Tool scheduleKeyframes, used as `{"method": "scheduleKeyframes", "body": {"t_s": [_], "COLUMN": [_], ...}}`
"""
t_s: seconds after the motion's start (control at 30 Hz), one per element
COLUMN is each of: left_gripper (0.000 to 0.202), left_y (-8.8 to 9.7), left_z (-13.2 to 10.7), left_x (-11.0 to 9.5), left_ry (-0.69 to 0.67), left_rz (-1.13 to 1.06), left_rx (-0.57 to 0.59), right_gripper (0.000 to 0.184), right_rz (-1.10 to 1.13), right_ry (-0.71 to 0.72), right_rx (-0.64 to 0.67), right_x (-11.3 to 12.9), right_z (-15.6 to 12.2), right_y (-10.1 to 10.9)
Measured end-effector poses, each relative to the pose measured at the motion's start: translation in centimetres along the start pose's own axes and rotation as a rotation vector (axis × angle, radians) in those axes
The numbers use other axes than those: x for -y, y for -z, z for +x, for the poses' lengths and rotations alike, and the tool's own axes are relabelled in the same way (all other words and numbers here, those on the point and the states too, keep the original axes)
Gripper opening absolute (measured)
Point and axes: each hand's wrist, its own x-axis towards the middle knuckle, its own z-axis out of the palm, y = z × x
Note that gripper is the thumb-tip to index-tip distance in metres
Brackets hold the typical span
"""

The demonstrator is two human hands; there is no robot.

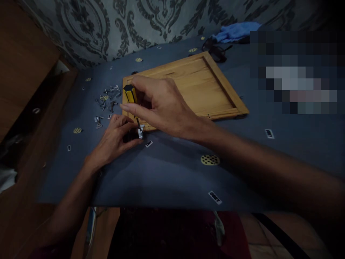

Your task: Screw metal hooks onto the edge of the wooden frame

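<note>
My right hand [161, 104] is closed round the yellow and black handle of a screwdriver [130, 95], which stands nearly upright with its shaft pointing down. Its tip meets a small shiny metal hinge [140, 132] at the near left corner of a wooden panel door [188, 82]. Around that hinge my left hand [115, 138] is curled, thumb and fingers steadying it against the door's edge. Part of the hinge is hidden by the fingers. The door lies flat on the dark blue tablecloth [172, 172], its raised frame facing up.
Several loose metal hinges and screws [107, 99] lie left of the door. Dark sunglasses [215, 50] and a blue cloth [235, 31] are behind it. A patterned wall [161, 21] borders the back, and wooden furniture [29, 64] stands at left. A blurred patch covers the right.
</note>
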Motion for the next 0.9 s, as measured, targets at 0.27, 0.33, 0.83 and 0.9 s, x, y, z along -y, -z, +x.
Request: {"method": "scheduleKeyframes", "body": {"t_s": [0.27, 0.33, 0.83, 0.9], "left_gripper": [0.041, 0.039, 0.039, 0.039], "left_y": [0.11, 0.05, 0.09, 0.16], "left_z": [0.06, 0.04, -0.03, 0.03], "left_x": [0.0, 0.03, 0.03, -0.05], "left_ry": [0.012, 0.02, 0.005, 0.009], "left_rz": [0.026, 0.022, -0.013, -0.023], "left_rx": [0.008, 0.006, 0.001, 0.004], "right_gripper": [0.027, 0.026, 0.038, 0.039], "right_rz": [0.075, 0.111, -0.001, -0.027], "right_ry": [0.063, 0.06, 0.041, 0.051], "right_rx": [0.138, 0.165, 0.062, 0.048], "right_x": [-0.5, -0.66, -0.26, -0.22], "right_z": [0.47, 0.55, 0.4, 0.41], "right_y": [0.79, 0.87, 0.36, 0.23]}}
